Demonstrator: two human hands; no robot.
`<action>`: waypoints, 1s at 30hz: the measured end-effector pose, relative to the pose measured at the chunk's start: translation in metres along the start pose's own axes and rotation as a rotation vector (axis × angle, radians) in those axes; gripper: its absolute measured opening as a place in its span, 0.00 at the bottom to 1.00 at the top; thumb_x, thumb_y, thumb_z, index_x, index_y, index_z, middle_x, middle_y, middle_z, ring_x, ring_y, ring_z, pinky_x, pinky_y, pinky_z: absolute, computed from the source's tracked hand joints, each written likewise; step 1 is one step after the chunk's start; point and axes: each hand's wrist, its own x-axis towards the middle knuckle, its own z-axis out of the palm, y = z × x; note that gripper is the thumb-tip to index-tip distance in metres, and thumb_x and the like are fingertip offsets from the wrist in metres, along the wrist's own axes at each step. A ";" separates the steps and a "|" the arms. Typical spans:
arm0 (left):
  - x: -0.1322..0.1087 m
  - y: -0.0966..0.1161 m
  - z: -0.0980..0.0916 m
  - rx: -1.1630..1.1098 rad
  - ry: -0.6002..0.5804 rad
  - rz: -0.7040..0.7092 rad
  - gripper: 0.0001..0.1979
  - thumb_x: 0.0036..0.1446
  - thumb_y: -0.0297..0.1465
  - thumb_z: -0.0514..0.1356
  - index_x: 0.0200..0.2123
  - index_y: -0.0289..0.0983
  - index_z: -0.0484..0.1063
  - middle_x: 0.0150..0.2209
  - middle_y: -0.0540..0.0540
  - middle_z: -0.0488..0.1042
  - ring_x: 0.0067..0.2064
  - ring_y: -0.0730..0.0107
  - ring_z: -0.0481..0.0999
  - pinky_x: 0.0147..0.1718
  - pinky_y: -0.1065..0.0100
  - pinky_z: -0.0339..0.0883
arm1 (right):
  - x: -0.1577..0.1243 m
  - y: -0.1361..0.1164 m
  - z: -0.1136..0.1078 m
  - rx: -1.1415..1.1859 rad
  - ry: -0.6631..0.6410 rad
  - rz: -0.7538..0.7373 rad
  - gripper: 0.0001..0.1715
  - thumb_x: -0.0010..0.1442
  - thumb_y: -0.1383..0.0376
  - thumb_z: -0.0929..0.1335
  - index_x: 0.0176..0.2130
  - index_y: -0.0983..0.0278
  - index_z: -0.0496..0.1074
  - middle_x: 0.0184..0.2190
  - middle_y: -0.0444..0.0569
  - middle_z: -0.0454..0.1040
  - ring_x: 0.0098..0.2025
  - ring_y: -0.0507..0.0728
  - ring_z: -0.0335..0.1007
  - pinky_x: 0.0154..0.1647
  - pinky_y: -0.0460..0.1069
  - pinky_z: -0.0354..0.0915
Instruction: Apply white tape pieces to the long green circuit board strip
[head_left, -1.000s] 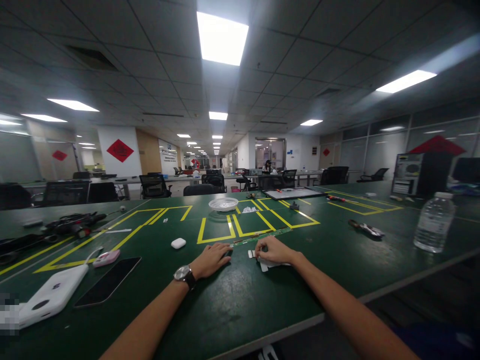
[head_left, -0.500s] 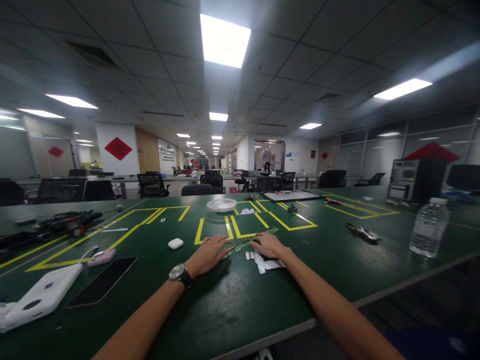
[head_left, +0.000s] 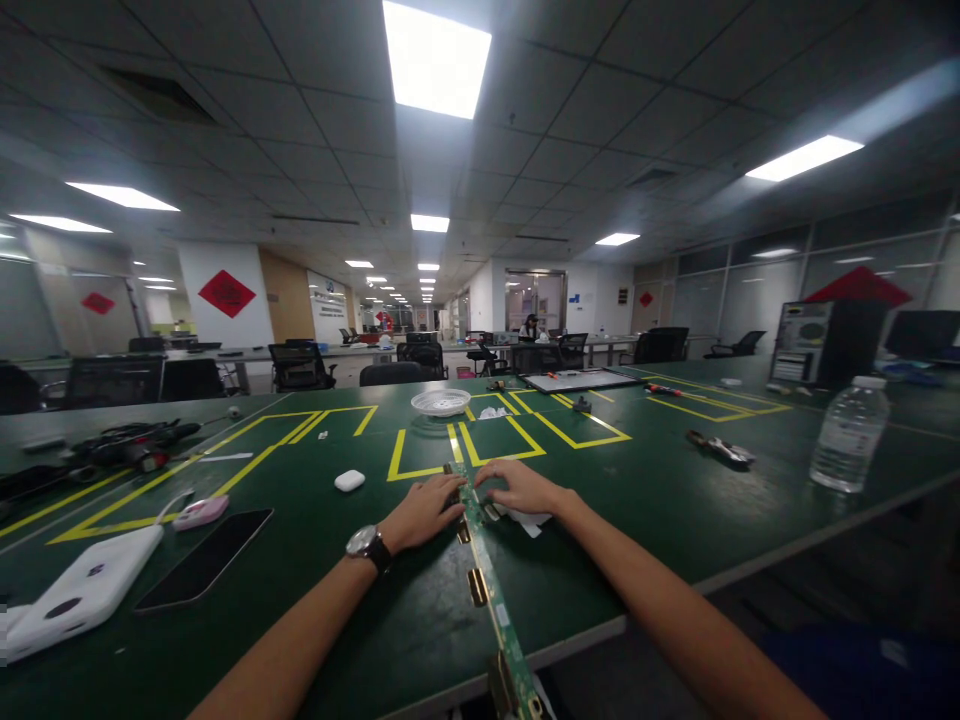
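Note:
A long, narrow green circuit board [head_left: 484, 560] with metal connectors along its left edge lies lengthwise on the green table, its near end reaching the front edge. My left hand [head_left: 426, 512], with a watch [head_left: 365, 543] at the wrist, has its fingers and thumb closed on the board's left side near the far end. Just right of that end, my right hand [head_left: 520, 487] is curved, with a gap between thumb and forefinger. Some white paper or tape [head_left: 531, 524] lies partly hidden under the right hand.
Left are an earbud case [head_left: 349, 481], a phone [head_left: 206, 560] and a white power bank [head_left: 90, 595]. A white basket [head_left: 440, 404] sits ahead. To the right are a folding tool [head_left: 720, 450], a water bottle [head_left: 850, 435] and a computer tower [head_left: 825, 343]. A person [head_left: 530, 328] sits far back.
The circuit board has swung from lying slanted across between my hands to pointing toward me, its near end now at the table's front edge. My right hand has shifted slightly left.

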 end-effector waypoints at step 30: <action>-0.004 0.011 -0.003 0.013 -0.087 0.113 0.26 0.63 0.48 0.54 0.57 0.38 0.66 0.60 0.38 0.64 0.60 0.50 0.63 0.56 0.53 0.58 | -0.009 0.009 0.019 -0.195 0.043 0.118 0.10 0.53 0.64 0.70 0.37 0.63 0.79 0.34 0.49 0.78 0.37 0.56 0.71 0.39 0.47 0.61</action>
